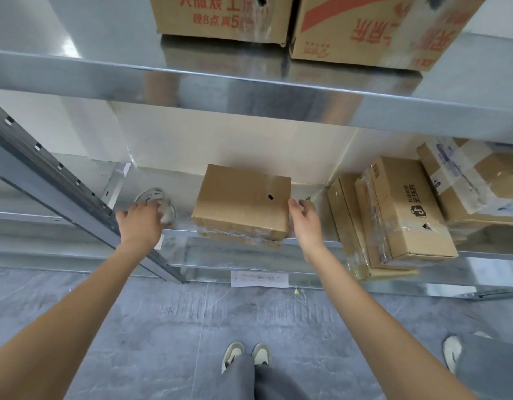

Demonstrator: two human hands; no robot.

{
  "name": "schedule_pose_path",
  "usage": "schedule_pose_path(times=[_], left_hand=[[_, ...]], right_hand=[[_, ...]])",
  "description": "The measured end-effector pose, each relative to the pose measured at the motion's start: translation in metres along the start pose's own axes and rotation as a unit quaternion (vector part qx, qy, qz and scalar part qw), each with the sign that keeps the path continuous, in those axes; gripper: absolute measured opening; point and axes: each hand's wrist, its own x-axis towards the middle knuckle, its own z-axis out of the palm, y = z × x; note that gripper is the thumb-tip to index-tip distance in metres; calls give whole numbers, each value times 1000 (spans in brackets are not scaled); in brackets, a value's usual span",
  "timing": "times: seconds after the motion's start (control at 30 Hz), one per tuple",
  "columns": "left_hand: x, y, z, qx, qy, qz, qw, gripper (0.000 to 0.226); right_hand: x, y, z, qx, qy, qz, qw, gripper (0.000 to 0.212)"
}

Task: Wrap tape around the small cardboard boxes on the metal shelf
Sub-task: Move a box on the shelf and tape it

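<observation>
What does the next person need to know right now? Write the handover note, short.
Left hand: gripping the tape roll on the metal shelf, left of the middle box.
Right hand: at the right edge of the middle box; whether it grips the box cannot be told.
Boxes: the middle box sits at the shelf's front edge, with clear tape showing along its lower front. The stack on the right shows clear tape around it.
Done: some tape on both.
Left: finish wrapping the middle box; check the right stack.
</observation>
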Motion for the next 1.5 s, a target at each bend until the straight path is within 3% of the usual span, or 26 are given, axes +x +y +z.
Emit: schedule_pose_path(times=[0.1, 0.2, 0.27, 0.33, 0.43, 0.57, 1.07, 1.27, 1.4, 1.5], left_hand=[[-16, 11, -35, -240, 57, -32, 969, 21], [-56, 33, -80, -477, 60, -7, 877, 15], [-88, 54, -102, -541, 41, 54, 838, 10], [-112, 78, -109, -585, -25, 104, 804, 9], [-138, 106, -101, -612, -124, 143, 768, 11], [-155, 120, -86, -642, -164, 139, 736, 12], [-164, 134, -66, -656, -174, 119, 724, 9], [-171, 140, -68, -655, -140, 156, 726, 19], [-177, 144, -62, -598, -113, 223, 761, 24], [-176, 142, -52, -568, -101, 213, 788, 40]], right_hand=[[-16, -13, -10, -66, 43, -124, 989, 46], [-43, -33, -14, -50, -29, -199, 978, 36], [-64, -46, -14, -29, -124, -219, 967, 32], [-79, -53, -13, -21, -198, -206, 958, 33], [-88, -55, -12, 9, -232, -160, 960, 38], [-89, -47, -18, 38, -250, -118, 960, 36], [-82, -35, -26, 29, -179, -144, 973, 12], [-80, -37, -26, 36, -136, -180, 974, 7], [-77, -35, -28, 46, -137, -152, 978, 8], [-72, -37, -33, 23, -131, -158, 978, 8]])
